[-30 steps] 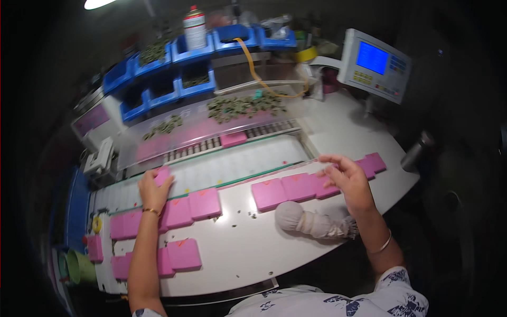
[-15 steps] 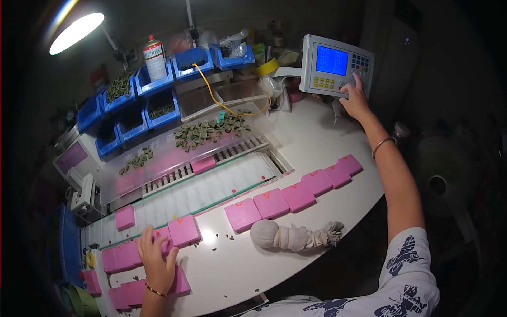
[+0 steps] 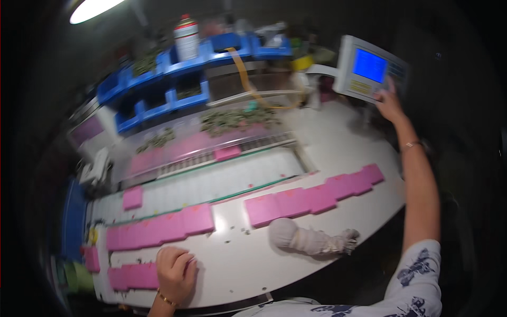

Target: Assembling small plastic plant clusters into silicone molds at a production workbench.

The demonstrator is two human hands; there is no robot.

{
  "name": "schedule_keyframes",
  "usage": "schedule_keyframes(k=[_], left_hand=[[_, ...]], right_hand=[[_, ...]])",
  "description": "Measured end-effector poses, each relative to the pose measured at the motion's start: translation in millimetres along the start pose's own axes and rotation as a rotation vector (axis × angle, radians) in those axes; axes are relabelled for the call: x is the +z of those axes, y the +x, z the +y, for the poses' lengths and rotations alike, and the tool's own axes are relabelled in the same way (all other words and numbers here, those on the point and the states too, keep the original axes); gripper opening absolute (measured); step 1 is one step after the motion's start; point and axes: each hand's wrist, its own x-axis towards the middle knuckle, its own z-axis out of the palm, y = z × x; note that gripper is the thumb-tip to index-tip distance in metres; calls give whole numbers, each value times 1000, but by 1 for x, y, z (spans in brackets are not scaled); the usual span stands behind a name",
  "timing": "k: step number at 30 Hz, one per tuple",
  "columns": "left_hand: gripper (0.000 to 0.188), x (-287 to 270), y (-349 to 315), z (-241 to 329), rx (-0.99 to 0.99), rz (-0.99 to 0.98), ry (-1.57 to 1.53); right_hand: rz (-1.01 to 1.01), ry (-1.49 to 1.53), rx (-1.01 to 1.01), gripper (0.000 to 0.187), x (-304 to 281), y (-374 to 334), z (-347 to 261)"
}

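Observation:
My left hand (image 3: 177, 273) is curled at the right end of the front row of pink blocks (image 3: 132, 277). A sliver of a pink block shows between its fingers; the hand hides the rest. Behind it runs a second row of pink blocks (image 3: 158, 228), set edge to edge along the glass-edged track. At the upper right, my right hand (image 3: 391, 105) holds nothing and reaches to the keys of a control panel (image 3: 343, 66) with a lit blue screen. Its index finger is stretched out onto the keypad, the other fingers bent. Motion blurs the picture.
A third row of pink blocks (image 3: 314, 198) lies on the white table (image 3: 253, 264). Near it rests a tied grey cloth bundle (image 3: 311, 239). Blue bins (image 3: 190, 61), a spray can (image 3: 186, 39) and a heap of small green pieces (image 3: 237, 120) stand behind the track.
My left hand has left the middle row and come nearer, closing at the front row. My right hand stays at the panel. The whole view has shifted, moving the scene rightward.

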Motion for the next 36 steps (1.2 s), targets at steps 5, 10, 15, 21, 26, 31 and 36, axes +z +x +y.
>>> schedule_keyframes(k=[5,10,15,21,26,31,36], left_hand=[[16,3,18,-4,110,12,-105],[14,-46,4,-30,-3,59,59],[12,-83,26,-83,-169,112,89],[9,-99,30,-93,-305,186,81],[10,-91,1,-81,-344,129,99],[10,-63,17,-56,-358,55,-22],[12,-55,27,-36,-251,17,29]], right_hand=[[252,-126,-161,15,7,7,133],[-45,705,242,20,44,-18,11],[-116,607,-15,23,14,-62,-81],[195,64,-19,22,19,-29,-13],[119,19,65,17,18,-7,-2],[34,-33,229,15,-28,-12,-16],[163,-64,199,16,-6,-7,8]])
